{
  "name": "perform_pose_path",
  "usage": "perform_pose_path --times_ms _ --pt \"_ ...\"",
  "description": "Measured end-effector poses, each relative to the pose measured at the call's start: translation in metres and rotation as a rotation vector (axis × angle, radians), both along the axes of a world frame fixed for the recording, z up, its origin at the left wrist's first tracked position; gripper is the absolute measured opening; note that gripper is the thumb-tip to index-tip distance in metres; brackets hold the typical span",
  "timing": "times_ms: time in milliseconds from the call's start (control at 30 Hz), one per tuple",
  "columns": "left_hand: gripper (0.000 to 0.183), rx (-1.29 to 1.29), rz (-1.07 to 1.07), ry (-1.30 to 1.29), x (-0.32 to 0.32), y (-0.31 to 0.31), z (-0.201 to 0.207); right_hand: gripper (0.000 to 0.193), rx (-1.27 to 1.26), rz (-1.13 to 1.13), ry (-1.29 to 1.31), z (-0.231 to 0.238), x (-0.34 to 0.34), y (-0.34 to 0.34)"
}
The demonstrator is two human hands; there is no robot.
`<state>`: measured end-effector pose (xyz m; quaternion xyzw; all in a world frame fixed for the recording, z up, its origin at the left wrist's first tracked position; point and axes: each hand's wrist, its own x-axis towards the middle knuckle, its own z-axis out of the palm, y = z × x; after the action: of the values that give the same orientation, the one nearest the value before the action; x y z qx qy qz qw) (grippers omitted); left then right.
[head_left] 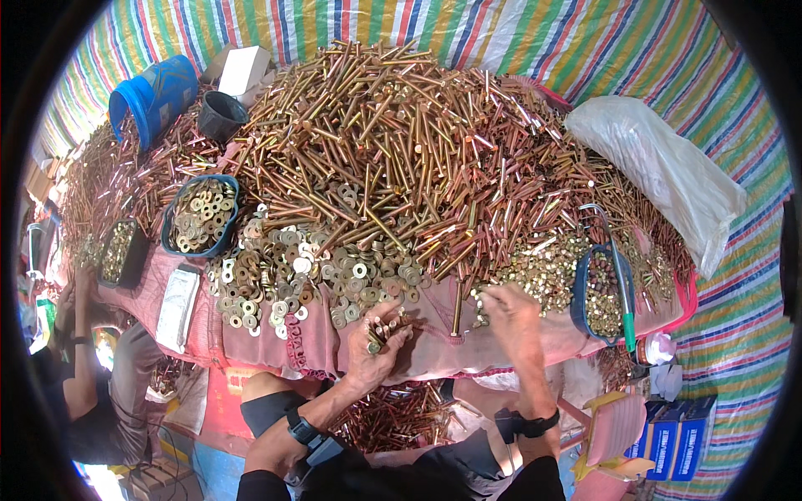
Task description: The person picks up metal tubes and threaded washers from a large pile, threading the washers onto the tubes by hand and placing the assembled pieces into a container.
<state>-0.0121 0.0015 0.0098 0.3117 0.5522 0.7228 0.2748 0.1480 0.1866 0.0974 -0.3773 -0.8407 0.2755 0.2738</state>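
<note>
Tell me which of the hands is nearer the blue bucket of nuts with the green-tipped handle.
Right. The right hand works just left of the blue bucket, by the nut pile. The left hand, gripping a bundle of bolts, sits farther left.

A small bundle of brass-coloured bolts [383,332] is gripped in the left hand [373,351], the shafts lying roughly parallel and tilted, their ends poking out past the fingers. Just beside it, a single long bolt [458,307] is seen lying nearly upright in the picture on the pink cloth. The scatter of small yellow nuts [535,271] is touched by the right hand [511,319], fingers bent down into it.
</note>
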Motion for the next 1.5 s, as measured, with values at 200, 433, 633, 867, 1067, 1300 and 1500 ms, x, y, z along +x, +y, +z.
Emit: perform_pose_path --times_ms 200,433,633,867,1067,1300,1500 --pt "0.040 -0.032 -0.055 0.084 -0.002 -0.002 -0.007 0.016 0.105 -0.066 -0.196 -0.021 0.027 0.020" --pt "0.022 -0.043 0.022 0.131 -0.005 0.005 -0.001 0.024 0.232 -0.051 -0.465 -0.041 0.008 0.009" --pt "0.020 -0.041 -0.018 0.092 -0.007 0.000 0.005 0.023 0.232 -0.026 -0.477 -0.039 0.001 0.007" --pt "0.020 -0.016 -0.008 0.087 -0.005 0.000 0.004 0.019 -0.122 0.051 -0.146 -0.025 -0.011 -0.002" --pt "0.020 -0.070 -0.049 0.019 -0.006 -0.001 0.002 0.015 -0.625 0.231 0.233 -0.025 -0.034 -0.019" --pt "0.019 -0.044 -0.107 -0.122 -0.006 -0.001 -0.002 0.016 -0.477 0.468 0.152 -0.020 -0.048 -0.034" --pt "0.018 -0.001 -0.111 -0.005 -0.009 -0.001 0.002 0.020 -0.286 0.601 0.083 -0.005 -0.049 -0.025"
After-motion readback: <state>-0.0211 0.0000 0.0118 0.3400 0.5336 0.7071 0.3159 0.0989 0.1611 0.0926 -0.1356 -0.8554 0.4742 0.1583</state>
